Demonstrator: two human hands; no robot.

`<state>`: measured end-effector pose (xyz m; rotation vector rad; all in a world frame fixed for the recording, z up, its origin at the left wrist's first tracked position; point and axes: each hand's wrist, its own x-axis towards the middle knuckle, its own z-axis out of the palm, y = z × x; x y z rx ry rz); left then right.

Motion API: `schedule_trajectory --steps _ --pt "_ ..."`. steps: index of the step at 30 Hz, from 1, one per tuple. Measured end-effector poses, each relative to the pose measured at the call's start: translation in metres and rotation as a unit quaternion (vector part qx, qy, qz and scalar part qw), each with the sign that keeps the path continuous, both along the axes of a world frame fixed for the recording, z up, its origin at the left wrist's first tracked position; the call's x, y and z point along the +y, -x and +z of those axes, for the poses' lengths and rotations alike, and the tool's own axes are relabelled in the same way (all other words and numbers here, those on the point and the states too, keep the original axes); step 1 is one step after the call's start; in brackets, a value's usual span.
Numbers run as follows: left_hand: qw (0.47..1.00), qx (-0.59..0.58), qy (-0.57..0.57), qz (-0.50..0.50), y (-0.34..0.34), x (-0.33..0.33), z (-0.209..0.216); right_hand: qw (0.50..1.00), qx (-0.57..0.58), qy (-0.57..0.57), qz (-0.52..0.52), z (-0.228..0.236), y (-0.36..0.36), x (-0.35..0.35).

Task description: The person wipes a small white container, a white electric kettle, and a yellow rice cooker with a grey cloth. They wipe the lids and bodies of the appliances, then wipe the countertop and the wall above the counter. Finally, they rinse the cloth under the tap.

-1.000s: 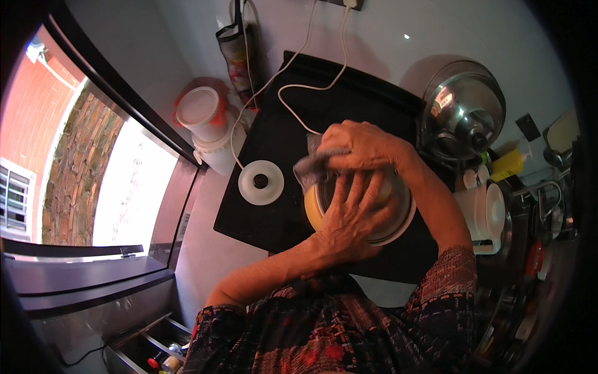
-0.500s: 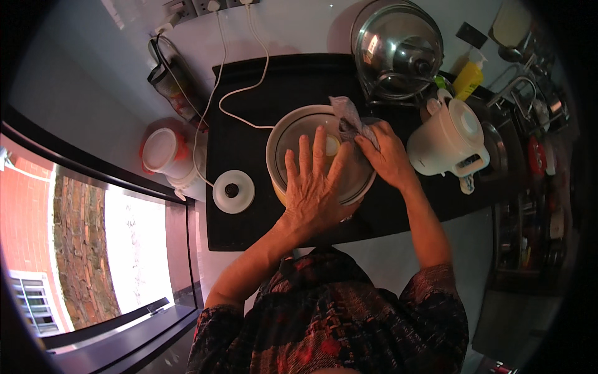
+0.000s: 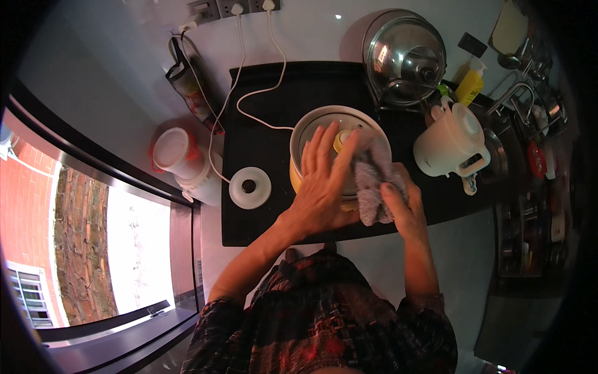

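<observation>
An electric pot (image 3: 295,177) with a pale rim and yellowish side stands on the black counter, a cord running from its far left side. It is covered by a see-through lid (image 3: 367,124) with a pale and yellow knob (image 3: 341,141). My left hand (image 3: 321,184) lies over the lid's left part, fingers stretched out and holding nothing. In my right hand (image 3: 406,202) a crumpled greyish-purple cloth (image 3: 374,187) is gripped; it lies over the right side of the lid and hangs past the near rim.
Left of the pot is a white round base (image 3: 250,188) with a black centre. A white kettle (image 3: 445,140) stands to the right. Steel lids (image 3: 408,59) lean in a rack behind. Lidded tubs (image 3: 177,153) stand by the window; a yellow bottle (image 3: 469,86) is near the sink.
My right hand has drawn the cloth nearer to me, from the far right rim to the near right side. The left hand stays on the lid, its fingers closer together. The whole view has shifted.
</observation>
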<state>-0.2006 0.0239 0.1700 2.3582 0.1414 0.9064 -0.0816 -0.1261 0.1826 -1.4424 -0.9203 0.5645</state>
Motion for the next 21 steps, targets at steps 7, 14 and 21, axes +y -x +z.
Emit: schedule_trajectory --steps 7,14,21 --pt "0.812 -0.061 0.567 -0.12 0.076 -0.015 -0.025 0.981 -0.148 0.037 0.12 -0.004 0.055 0.022" --pt "0.855 -0.22 0.414 0.219 0.074 0.02 -0.023 0.842 -0.522 0.089 -0.104 -0.004 0.019 0.044" --pt "0.973 0.018 0.115 0.197 0.032 0.03 -0.037 0.813 -0.566 0.133 -0.03 -0.033 0.003 0.058"
